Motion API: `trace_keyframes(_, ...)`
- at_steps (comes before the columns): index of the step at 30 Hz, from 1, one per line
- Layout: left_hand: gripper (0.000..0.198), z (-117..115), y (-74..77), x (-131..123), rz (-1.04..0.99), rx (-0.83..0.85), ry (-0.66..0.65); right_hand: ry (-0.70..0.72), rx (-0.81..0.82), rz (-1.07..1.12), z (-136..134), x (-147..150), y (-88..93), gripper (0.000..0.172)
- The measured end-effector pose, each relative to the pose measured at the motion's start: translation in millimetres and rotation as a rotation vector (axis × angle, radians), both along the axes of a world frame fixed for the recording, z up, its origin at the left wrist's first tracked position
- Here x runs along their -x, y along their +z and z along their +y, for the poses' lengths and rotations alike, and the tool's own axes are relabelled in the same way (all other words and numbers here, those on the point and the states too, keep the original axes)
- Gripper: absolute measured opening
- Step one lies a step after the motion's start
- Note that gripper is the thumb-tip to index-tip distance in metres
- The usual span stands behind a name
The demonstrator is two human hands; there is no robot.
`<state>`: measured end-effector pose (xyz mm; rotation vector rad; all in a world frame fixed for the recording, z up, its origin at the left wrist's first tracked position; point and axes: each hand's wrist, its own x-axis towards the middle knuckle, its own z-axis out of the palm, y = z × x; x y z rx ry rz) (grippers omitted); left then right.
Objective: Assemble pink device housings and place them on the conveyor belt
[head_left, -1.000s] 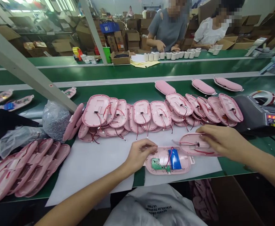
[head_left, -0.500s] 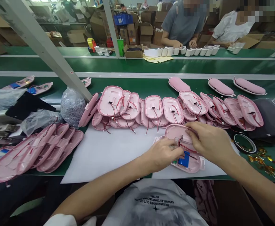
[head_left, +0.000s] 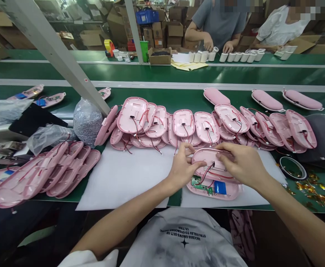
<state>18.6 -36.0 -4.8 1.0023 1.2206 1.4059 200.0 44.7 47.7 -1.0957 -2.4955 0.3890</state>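
A pink plastic shell half (head_left: 209, 157), its inner side up with red and black wires, is gripped at its edges by both hands. My left hand (head_left: 183, 165) has fingers and thumb closed on its left end. At the upper right edge, my right hand (head_left: 238, 161) pinches it, thumb inside. Below it a second pink shell half (head_left: 229, 194) lies on the white sheet, partly covered by the upper one. That lower shell holds a green circuit board (head_left: 205, 187) and a blue battery (head_left: 220, 187).
Behind my hands, several pink shell halves (head_left: 183, 124) with wires lie in an overlapping row. More shells (head_left: 48, 174) lean together at left. A tape roll (head_left: 292, 168) and amber tape scraps (head_left: 315, 191) lie at right. Across the bench, a person's hands (head_left: 208, 41) handle white cups (head_left: 231, 57).
My left hand has moved from the wires to the left edge of the upper shell. The circuit board in the lower shell now shows. The view has shifted slightly.
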Motion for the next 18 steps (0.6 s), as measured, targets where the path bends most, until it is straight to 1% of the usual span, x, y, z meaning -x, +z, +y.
trace_keyframes(1,0.051,0,0.3,0,-0.005,0.027,-0.025,0.025,0.028,-0.007,0,3,-1.6,0.018)
trace_keyframes(3,0.048,0,-0.4,0,0.041,0.03,-0.039,0.063,0.092,-0.011,1,10,-5.4,0.017)
trace_keyframes(6,0.045,2,-2.9,1,0.1,0.022,-0.001,0.086,0.169,0.028,5,17,-13.2,0.014)
trace_keyframes(8,0.047,4,-3.6,3,0.116,0.036,0.015,0.111,0.185,0.084,11,18,-18.0,0.014)
trace_keyframes(10,0.048,7,-2.1,7,0.105,0.057,-0.053,0.117,0.17,0.136,15,20,-20.1,0.015)
trace_keyframes(13,0.045,15,2.6,15,0.124,0.089,-0.209,0.122,0.13,0.167,17,26,-18.4,0.019)
trace_keyframes(16,0.047,27,4.9,21,0.178,0.204,-0.234,0.159,0.09,0.152,19,35,-16.0,0.024)
trace_keyframes(18,0.051,33,2.7,24,0.205,0.237,-0.252,0.153,0.055,0.221,23,28,-15.1,0.025)
